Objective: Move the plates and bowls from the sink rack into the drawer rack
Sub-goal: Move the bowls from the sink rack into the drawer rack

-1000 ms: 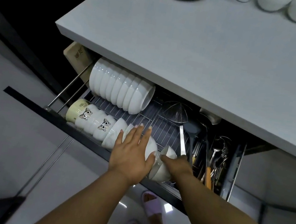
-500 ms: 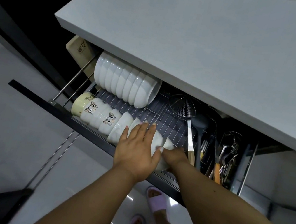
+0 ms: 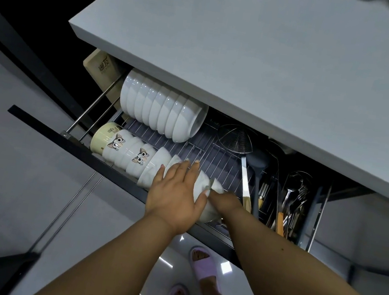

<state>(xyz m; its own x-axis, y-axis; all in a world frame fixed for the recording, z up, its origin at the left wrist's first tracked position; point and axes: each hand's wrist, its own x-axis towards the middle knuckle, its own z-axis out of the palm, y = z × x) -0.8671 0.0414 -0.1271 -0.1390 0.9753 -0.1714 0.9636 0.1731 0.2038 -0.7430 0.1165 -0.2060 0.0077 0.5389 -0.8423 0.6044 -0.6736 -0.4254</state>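
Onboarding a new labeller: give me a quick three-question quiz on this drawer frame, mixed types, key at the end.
1. True or false: the back row of white bowls lies on its side in the drawer rack.
2. Which hand lies flat on top of the front row of bowls? A) left hand B) right hand
3. Fill in: the utensils sit in the compartment to the ___ of the bowls.

Key: 1 true; 2 A; 3 right.
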